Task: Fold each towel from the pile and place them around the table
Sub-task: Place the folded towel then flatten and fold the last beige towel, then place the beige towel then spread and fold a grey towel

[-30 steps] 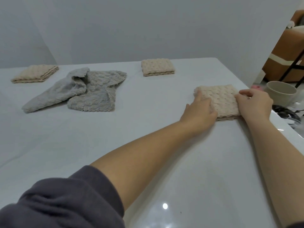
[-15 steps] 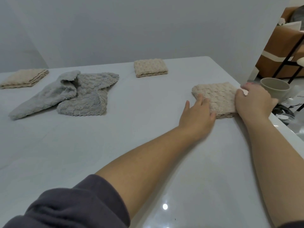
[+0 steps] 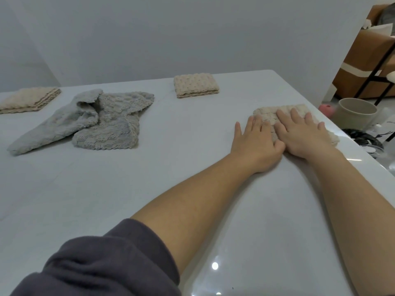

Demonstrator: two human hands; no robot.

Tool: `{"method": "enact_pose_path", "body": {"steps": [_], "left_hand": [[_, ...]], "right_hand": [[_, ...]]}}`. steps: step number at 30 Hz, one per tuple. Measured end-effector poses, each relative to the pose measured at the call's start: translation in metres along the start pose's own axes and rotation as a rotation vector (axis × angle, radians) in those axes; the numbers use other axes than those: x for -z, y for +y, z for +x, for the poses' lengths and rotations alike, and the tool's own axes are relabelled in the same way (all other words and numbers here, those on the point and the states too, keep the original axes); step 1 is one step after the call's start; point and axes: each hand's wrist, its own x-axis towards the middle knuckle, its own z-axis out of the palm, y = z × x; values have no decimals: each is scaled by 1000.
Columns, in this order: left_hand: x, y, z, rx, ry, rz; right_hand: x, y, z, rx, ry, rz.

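A folded beige towel (image 3: 269,112) lies near the right edge of the white table (image 3: 149,189). My left hand (image 3: 255,144) and my right hand (image 3: 301,135) lie flat on it side by side, fingers straight, pressing it down; they cover most of it. Two unfolded grey towels (image 3: 92,122) are heaped together at the middle left of the table. A second folded beige towel (image 3: 196,85) sits at the far edge. A third folded beige towel (image 3: 27,99) lies at the far left.
Beyond the table's right edge stand a beige pot (image 3: 355,113), a pink object (image 3: 326,109) and dark clutter on the floor (image 3: 363,139). A brown box (image 3: 363,60) and a black metal frame (image 3: 376,75) are at the far right. A grey wall runs behind.
Both hands shifted from the sides of the beige towel onto its top and flattened out. The towel stayed in place near the right edge.
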Motion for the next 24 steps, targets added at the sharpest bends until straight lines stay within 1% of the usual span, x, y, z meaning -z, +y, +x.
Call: {"method": "enact_pose_path", "body": {"steps": [2,6,8,10,13,17,21,24], "left_hand": [[3,-3,5,-34,15,37],[3,-13,11,-25,-97,161],[4,-13,12,-26,-114,193],[11,-11,16,-37,-105,203],[16,-7,21,-52,-39,196],[3,-12,21,-35,-110,161],[5,-14,27,-30,-125,216],[7,-14,27,-42,-152,217]], "right_hand": [[-1,-1,-1,-4,-5,-10],[-1,-3,-3,-20,8,-12],[-1,-3,-3,-19,10,-8],[-1,-2,-1,-16,10,2],[-1,0,-1,-14,22,40],[-4,1,-1,-14,32,2],[-3,0,0,-28,7,-14],[-4,-1,-2,-28,35,-17]]}}
